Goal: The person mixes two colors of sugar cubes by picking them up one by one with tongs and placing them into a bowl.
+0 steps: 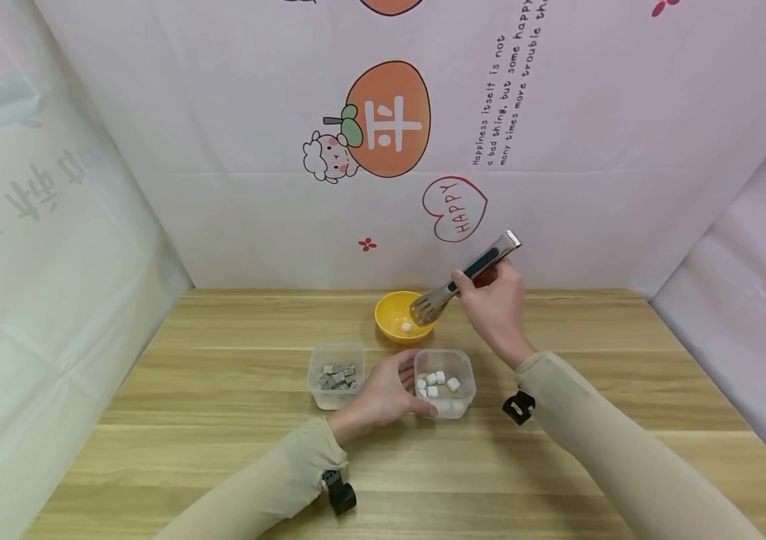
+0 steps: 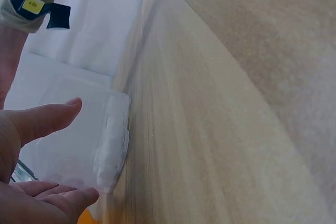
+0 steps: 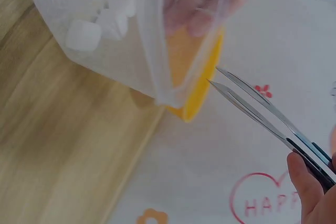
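Just right of the yellow bowl [image 1: 388,312], the right hand [image 1: 496,306] grips steel tongs [image 1: 482,262] slanting lengthwise down over it; on the bowl's near side, the left hand [image 1: 381,391] holds a clear tub [image 1: 465,375] of white cubes [image 1: 440,378].

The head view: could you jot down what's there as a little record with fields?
Left hand: around the left side of the right box
Right hand: holds the tongs
Tongs' far end: over the yellow bowl
Yellow bowl: one white piece visible inside
Right box: several white cubes
Left box: grey cubes
Surface: wooden table
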A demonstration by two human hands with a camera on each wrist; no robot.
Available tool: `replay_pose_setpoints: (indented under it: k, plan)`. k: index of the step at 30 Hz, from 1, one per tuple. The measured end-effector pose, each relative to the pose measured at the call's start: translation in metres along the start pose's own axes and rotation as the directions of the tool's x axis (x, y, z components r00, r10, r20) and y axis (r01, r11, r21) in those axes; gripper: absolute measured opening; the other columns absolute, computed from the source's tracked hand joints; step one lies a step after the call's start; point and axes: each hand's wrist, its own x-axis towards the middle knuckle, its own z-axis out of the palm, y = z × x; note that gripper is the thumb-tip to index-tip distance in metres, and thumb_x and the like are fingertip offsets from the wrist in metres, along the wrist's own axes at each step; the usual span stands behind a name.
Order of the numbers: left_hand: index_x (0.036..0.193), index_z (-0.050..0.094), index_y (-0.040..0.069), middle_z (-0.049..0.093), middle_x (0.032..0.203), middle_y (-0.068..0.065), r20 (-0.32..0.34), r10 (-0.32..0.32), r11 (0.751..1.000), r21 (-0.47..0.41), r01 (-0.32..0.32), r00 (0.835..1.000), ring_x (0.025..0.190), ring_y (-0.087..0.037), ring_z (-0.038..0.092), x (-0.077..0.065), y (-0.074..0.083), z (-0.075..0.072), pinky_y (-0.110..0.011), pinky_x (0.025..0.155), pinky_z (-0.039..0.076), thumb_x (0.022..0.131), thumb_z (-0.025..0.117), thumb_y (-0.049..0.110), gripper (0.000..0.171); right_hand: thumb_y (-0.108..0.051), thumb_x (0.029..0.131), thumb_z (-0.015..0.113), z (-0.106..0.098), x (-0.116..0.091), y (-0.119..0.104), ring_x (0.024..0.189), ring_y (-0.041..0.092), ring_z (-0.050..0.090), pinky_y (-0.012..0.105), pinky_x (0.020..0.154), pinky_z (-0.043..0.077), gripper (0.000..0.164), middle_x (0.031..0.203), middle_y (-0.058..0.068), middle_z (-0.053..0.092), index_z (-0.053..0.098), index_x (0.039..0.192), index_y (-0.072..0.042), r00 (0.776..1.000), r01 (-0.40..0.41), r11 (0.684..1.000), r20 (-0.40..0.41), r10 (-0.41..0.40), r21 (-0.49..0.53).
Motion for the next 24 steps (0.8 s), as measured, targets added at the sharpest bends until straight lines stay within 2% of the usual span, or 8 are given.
replay_pose_setpoints:
  k: [7, 15, 20, 24]
  plan:
    - [0.156, 0.039, -0.007, 0.045, 0.159, -0.022, -0.001, -0.007, 1.000, -0.013, 0.007, 1.000, 0.144, -0.036, 0.048, 0.001, -0.001, 0.000, -0.042, 0.120, 0.040, 0.068, 0.094, -0.006, 0.104, -0.001, 0.094, 0.077, -0.026, -0.008, -0.019, 0.073, 0.017, 0.067, 0.019, 0.059, 0.061, 0.023, 0.091, 0.017, 0.070, 0.061, 0.106, 0.008, 0.998, 0.059, 0.997, 0.001, -0.059, 0.041]
    - [0.157, 0.040, -0.005, 0.044, 0.160, -0.021, -0.001, -0.025, 0.999, -0.023, 0.024, 1.000, 0.145, -0.035, 0.046, 0.000, 0.000, 0.000, -0.042, 0.121, 0.039, 0.069, 0.094, -0.006, 0.104, -0.005, 0.092, 0.081, -0.047, -0.024, -0.036, 0.071, 0.014, 0.067, 0.017, 0.062, 0.060, 0.021, 0.092, 0.009, 0.073, 0.069, 0.107, 0.003, 0.990, 0.140, 0.988, 0.014, -0.139, -0.061]
    - [0.157, 0.041, -0.004, 0.043, 0.161, -0.021, -0.005, -0.020, 1.000, -0.022, 0.020, 1.000, 0.145, -0.035, 0.047, -0.001, 0.002, 0.000, -0.041, 0.121, 0.039, 0.069, 0.094, -0.007, 0.102, -0.004, 0.090, 0.083, -0.054, -0.038, -0.039, 0.073, 0.013, 0.068, 0.016, 0.063, 0.061, 0.023, 0.090, 0.008, 0.073, 0.069, 0.108, 0.001, 0.986, 0.159, 0.980, 0.065, -0.152, -0.122]
    - [0.156, 0.043, -0.003, 0.045, 0.160, -0.020, -0.006, -0.016, 1.000, -0.016, 0.016, 1.000, 0.145, -0.034, 0.047, -0.001, 0.003, 0.001, -0.041, 0.121, 0.039, 0.069, 0.094, -0.007, 0.101, -0.001, 0.089, 0.083, -0.056, -0.047, -0.038, 0.075, 0.015, 0.070, 0.017, 0.064, 0.062, 0.023, 0.090, 0.007, 0.073, 0.068, 0.107, 0.000, 0.984, 0.155, 0.981, 0.102, -0.144, -0.120]
